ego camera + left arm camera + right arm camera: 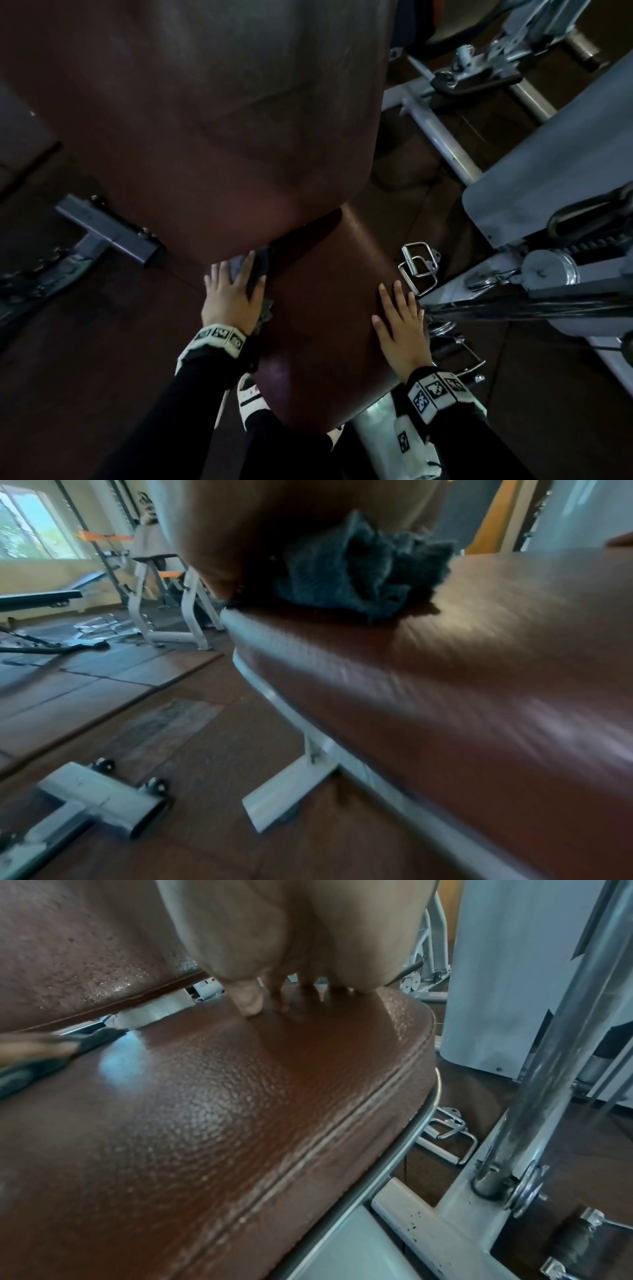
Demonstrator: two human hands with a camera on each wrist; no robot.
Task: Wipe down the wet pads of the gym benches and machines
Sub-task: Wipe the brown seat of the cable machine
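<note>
While the left hand (230, 297) presses a fuzzy grey cloth (363, 574) flat-fingered, the right hand's (401, 327) grip lies spread on the pebbled brown seat pad (240, 1110).

Head view looks steeply down; both wrist views skim close along the shared seat pad (329, 308).

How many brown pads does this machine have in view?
2: the seat pad under both hands, and the large back pad just beyond it, a narrow gap between them. Others may lie outside the frames.
</note>
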